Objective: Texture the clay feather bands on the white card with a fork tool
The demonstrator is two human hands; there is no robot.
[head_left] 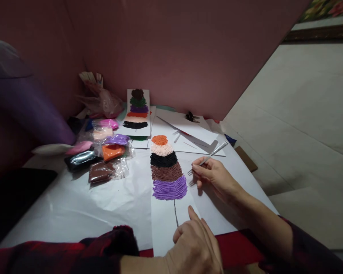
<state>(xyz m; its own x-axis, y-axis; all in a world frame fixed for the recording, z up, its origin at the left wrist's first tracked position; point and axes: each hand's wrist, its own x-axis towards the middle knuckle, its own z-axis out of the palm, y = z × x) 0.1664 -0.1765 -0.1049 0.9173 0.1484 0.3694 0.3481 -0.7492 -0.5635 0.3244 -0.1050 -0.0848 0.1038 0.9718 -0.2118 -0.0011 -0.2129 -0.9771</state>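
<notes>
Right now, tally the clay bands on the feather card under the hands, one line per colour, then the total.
Feather card, held by the left hand; right hand holds a metal tool.
Orange band: 1
Peach band: 1
Black band: 1
Brown band: 1
Purple band: 1
Total: 5

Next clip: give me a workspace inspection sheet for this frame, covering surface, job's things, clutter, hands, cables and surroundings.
Surface: white sheet over a low table, creased.
Job's things: paper strip carrying a clay feather in orange, peach, black, brown and purple bands; metal tool.
Clutter: clay bags in several colours at left; finished feather card propped behind; loose white papers; small dark clip.
Hands: right hand pinches the tool beside the feather's right edge; left hand presses the strip's lower end.
Cables: nothing seen.
Surroundings: pink wall, pale floor, purple object at left.
</notes>
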